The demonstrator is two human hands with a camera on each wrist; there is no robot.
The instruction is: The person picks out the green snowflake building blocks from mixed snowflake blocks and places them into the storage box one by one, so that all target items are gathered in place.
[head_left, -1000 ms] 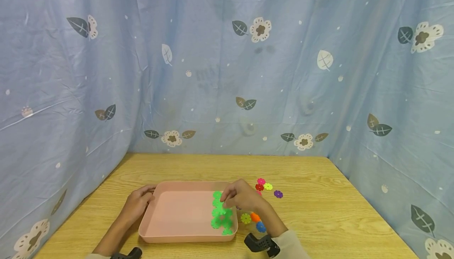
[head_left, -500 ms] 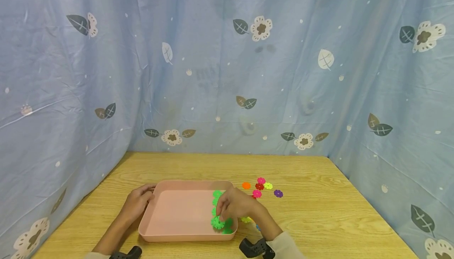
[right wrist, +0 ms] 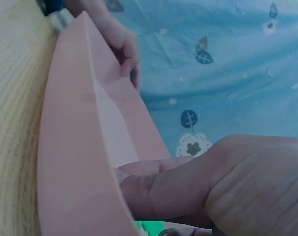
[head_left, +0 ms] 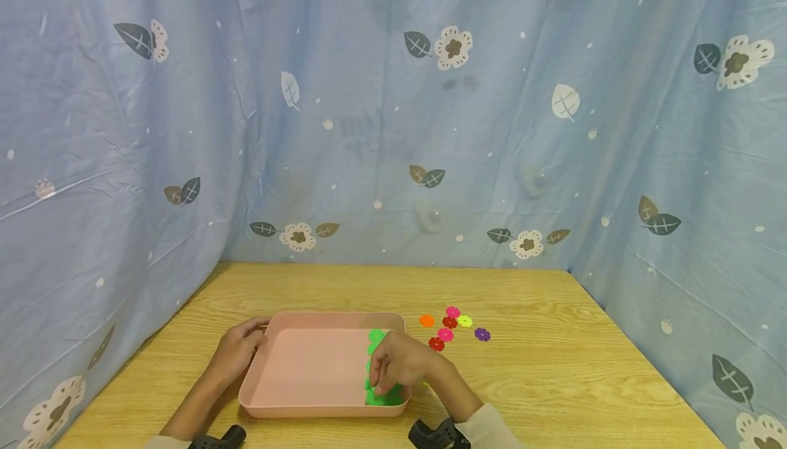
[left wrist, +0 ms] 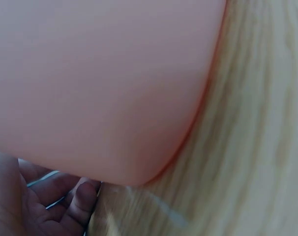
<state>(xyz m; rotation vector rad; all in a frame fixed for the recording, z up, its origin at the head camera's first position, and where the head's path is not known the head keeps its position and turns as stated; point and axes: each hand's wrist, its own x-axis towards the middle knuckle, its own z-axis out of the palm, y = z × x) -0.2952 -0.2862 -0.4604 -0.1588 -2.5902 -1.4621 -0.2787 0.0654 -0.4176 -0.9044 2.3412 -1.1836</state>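
Observation:
A shallow pink tray [head_left: 320, 367] lies on the wooden table. My left hand [head_left: 238, 353] grips its left wall near the back corner, fingers on the outer side. Inside the tray, my right hand [head_left: 399, 361] reaches down at the front right corner. Its fingertips pinch a green flower-shaped plastic disc [head_left: 374, 399] close to the tray floor. More green discs [head_left: 376, 335] line the tray's right side, partly hidden under that hand. In the right wrist view, the thumb and fingers [right wrist: 154, 191] dip behind the tray wall, with a bit of green below them.
Several loose flower discs lie right of the tray, among them an orange disc [head_left: 427, 320], a purple disc [head_left: 482, 334] and a red disc [head_left: 436, 344]. A yellow-green one is mostly behind the right wrist. A blue patterned curtain [head_left: 393, 128] surrounds the table [head_left: 541, 360].
My right hand has taken a green disc from the middle of the tray's right side toward the front corner and lowered it. The left hand keeps its grip on the tray.

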